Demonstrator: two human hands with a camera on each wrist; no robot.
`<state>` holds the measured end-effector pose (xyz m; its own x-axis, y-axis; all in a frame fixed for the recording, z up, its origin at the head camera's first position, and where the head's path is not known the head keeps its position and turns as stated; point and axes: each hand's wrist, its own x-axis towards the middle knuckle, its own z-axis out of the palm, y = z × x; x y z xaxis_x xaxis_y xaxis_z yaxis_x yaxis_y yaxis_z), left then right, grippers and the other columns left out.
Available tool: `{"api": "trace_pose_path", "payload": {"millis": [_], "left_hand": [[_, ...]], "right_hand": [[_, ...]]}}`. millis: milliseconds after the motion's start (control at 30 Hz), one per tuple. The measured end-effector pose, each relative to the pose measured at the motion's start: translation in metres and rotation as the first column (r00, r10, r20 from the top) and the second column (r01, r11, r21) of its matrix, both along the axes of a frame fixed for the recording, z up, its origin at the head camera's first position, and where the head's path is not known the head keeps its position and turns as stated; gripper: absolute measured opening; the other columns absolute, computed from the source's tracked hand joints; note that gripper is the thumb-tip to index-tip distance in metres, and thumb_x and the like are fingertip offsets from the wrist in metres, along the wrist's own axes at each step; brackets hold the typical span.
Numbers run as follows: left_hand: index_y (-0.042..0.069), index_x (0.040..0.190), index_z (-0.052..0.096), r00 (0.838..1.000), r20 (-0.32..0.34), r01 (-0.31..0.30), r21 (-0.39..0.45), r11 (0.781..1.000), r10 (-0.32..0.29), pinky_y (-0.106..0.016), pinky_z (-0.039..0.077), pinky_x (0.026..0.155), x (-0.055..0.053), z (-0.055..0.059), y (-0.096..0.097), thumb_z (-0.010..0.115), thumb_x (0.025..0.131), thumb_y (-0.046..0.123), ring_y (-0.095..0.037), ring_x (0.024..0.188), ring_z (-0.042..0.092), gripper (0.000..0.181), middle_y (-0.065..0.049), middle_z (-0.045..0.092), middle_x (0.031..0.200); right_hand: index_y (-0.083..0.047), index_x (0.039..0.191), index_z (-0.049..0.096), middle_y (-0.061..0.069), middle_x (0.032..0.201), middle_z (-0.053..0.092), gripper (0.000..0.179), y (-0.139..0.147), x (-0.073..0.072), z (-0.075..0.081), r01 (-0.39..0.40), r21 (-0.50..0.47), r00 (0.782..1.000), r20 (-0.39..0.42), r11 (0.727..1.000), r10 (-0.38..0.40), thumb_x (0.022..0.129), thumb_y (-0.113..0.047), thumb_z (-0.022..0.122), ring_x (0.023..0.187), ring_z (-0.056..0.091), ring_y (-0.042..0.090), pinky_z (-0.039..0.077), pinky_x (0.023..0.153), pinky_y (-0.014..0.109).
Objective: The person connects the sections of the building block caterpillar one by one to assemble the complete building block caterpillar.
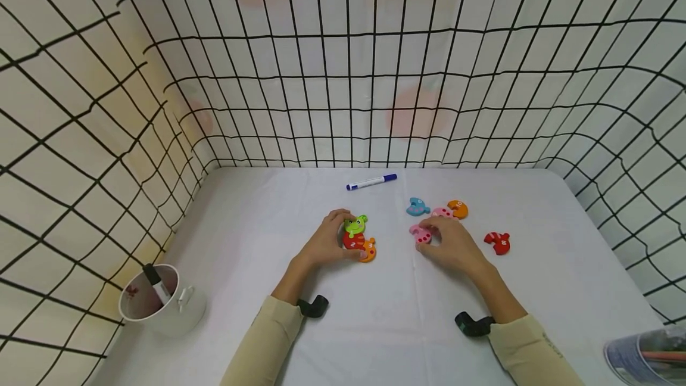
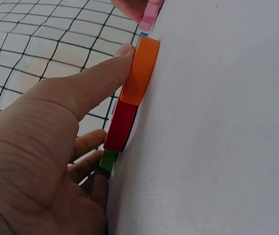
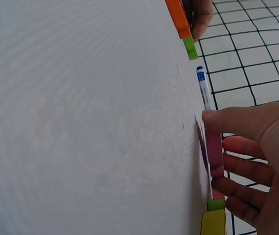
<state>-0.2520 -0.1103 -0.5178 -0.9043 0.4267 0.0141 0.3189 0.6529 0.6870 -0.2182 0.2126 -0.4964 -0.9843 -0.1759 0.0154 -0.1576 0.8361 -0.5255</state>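
My left hand (image 1: 328,243) spans three joined number puzzle pieces lying on the white table. They are a green head piece (image 1: 355,226) with eyes, a red piece (image 1: 352,241) marked 2 and an orange piece (image 1: 368,250) marked 3. The thumb rests on the orange piece in the left wrist view, while the fingers bend round by the green end. My right hand (image 1: 451,244) pinches a pink spotted puzzle piece (image 3: 214,152) between thumb and fingers, and a shadow shows beside it on the cloth. Just beyond lies another pink piece (image 1: 442,212), partly behind the hand.
A blue piece (image 1: 417,206) and an orange piece (image 1: 458,209) lie behind the right hand; a red striped piece (image 1: 499,242) lies to its right. Farther back is a blue-capped marker (image 1: 372,182). A white cup (image 1: 184,308) holds a marker; black wire mesh (image 1: 348,76) surrounds the table.
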Motion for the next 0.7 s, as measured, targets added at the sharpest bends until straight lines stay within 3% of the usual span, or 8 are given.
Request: {"api": "trace_pose_path", "payload": {"millis": [333,467,567,700], "left_hand": [[0.017,0.142,0.052,1.0,0.007,0.012,0.018,1.0,-0.012,-0.05,0.032,0.124,-0.001,-0.001,-0.001,0.088,0.077,0.044,-0.026,0.152,0.035,0.079,-0.003,0.039,0.161],[0.017,0.143,0.052,1.0,0.01,0.014,0.014,1.0,-0.014,-0.049,0.032,0.125,-0.001,-0.001,-0.001,0.088,0.078,0.043,-0.025,0.152,0.035,0.079,-0.003,0.039,0.161],[0.017,0.143,0.052,1.0,0.012,0.013,0.009,1.0,-0.013,-0.049,0.032,0.125,-0.001,-0.001,-0.002,0.088,0.078,0.042,-0.025,0.152,0.035,0.078,-0.003,0.039,0.162],[0.016,0.143,0.052,1.0,0.01,0.014,0.01,1.0,-0.014,-0.049,0.032,0.125,-0.001,0.0,-0.002,0.088,0.078,0.041,-0.025,0.152,0.034,0.078,-0.003,0.038,0.162]], "right_hand": [[-0.018,0.135,0.065,0.009,0.124,0.068,0.05,-0.012,0.0,0.003,-0.032,-0.065,0.999,0.013,0.997,0.032,0.09,-0.033,0.08,0.114,0.061,0.029,0.056,0.095,0.054],[-0.019,0.132,0.067,0.004,0.115,0.069,0.046,-0.018,-0.002,0.003,-0.048,-0.081,0.999,0.011,0.996,0.049,0.09,-0.03,0.08,0.105,0.061,0.023,0.058,0.089,0.044],[-0.02,0.132,0.067,0.001,0.109,0.068,0.046,-0.024,-0.004,0.005,-0.068,-0.102,0.997,0.016,0.993,0.07,0.089,-0.029,0.081,0.102,0.06,0.021,0.057,0.085,0.038],[-0.02,0.132,0.068,0.0,0.108,0.069,0.045,-0.032,-0.007,0.007,-0.137,-0.125,0.99,0.014,0.983,0.139,0.09,-0.028,0.08,0.102,0.06,0.022,0.057,0.085,0.039]]}}
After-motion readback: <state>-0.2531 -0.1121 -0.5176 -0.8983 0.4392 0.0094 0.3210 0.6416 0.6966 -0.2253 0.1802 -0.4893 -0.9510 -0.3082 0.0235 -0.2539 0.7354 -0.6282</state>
